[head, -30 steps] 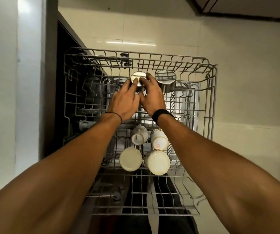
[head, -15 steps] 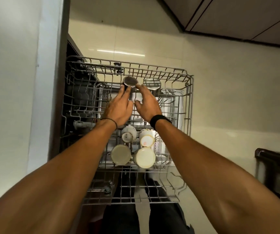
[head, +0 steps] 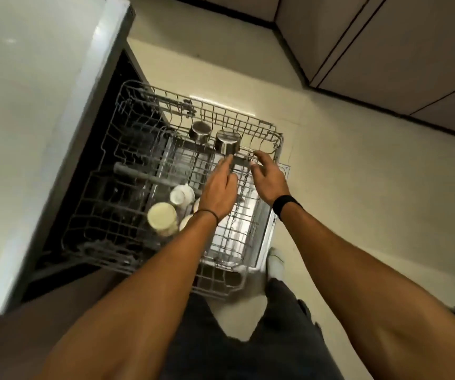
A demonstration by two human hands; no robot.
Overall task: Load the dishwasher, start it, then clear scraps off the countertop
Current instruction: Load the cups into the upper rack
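Note:
The dishwasher's upper wire rack [head: 264, 138] is pulled out below me. Two steel cups stand upside down at its far end: one [head: 200, 132] on the left, one [head: 227, 141] on the right. Several white cups [head: 162, 218] sit upside down nearer to me, partly hidden by my left wrist. My left hand [head: 219, 189] hovers over the rack with fingers stretched toward the right steel cup, its fingertips just short of it. My right hand [head: 268, 176] is beside it, fingers relaxed over the rack wires, holding nothing.
The dishwasher body [head: 37, 111] with its pale top fills the left. The open door [head: 266, 234] lies under the rack. Cream floor tiles [head: 357, 187] extend to the right, with cabinet fronts [head: 385, 50] beyond. My legs and a foot [head: 275, 266] are by the door's edge.
Both hands have let go of the left steel cup and drawn back and to the right. My head has turned, so the rack now appears tilted.

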